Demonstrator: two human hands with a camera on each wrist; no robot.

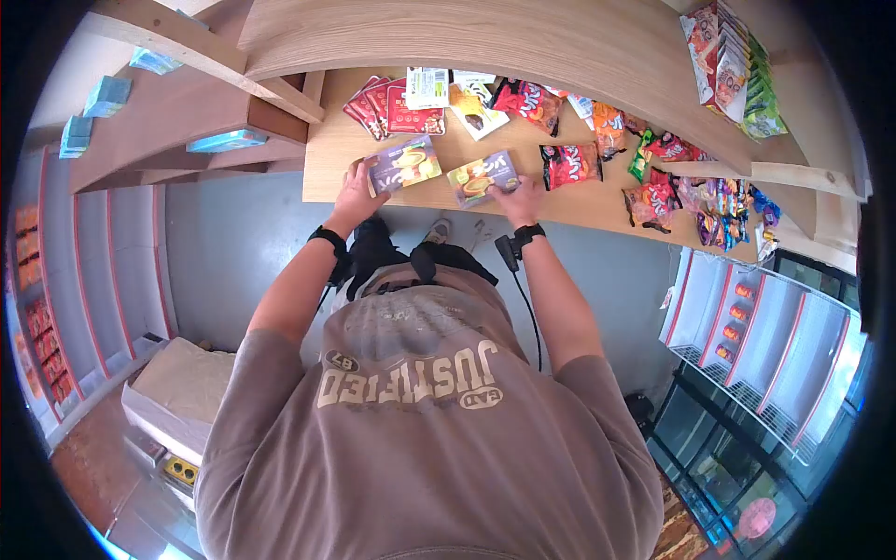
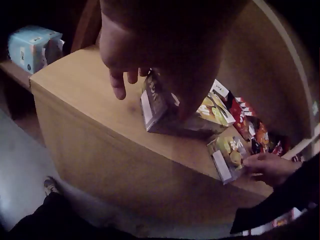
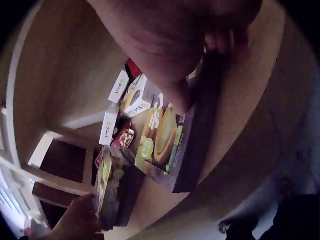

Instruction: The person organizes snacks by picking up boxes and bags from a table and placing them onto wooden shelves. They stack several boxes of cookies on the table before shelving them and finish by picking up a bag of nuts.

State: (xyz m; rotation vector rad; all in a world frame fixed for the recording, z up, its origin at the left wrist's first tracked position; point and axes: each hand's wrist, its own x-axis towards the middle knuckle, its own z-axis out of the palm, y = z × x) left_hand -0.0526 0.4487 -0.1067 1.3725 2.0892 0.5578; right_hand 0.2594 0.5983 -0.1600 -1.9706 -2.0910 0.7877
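Note:
In the head view my left hand (image 1: 355,194) grips the near left end of a purple and yellow snack box (image 1: 407,164) near the shelf's front edge. To its right, my right hand (image 1: 519,198) holds a second matching box (image 1: 480,177) by its right end. In the right wrist view, the right thumb lies over that box's printed face (image 3: 162,132), with the fingers around the far side. From the left wrist, the left hand (image 2: 160,45) covers much of the first box (image 2: 155,107). The two boxes lie slightly apart, tilted towards each other.
Behind the boxes lie red packets (image 1: 415,119), a white and yellow box (image 1: 478,112) and red snack bags (image 1: 569,165). Several small wrapped sweets (image 1: 723,215) are at the right. An upper wooden shelf (image 1: 467,37) overhangs the back. Blue packs (image 1: 224,141) stand on the left shelves.

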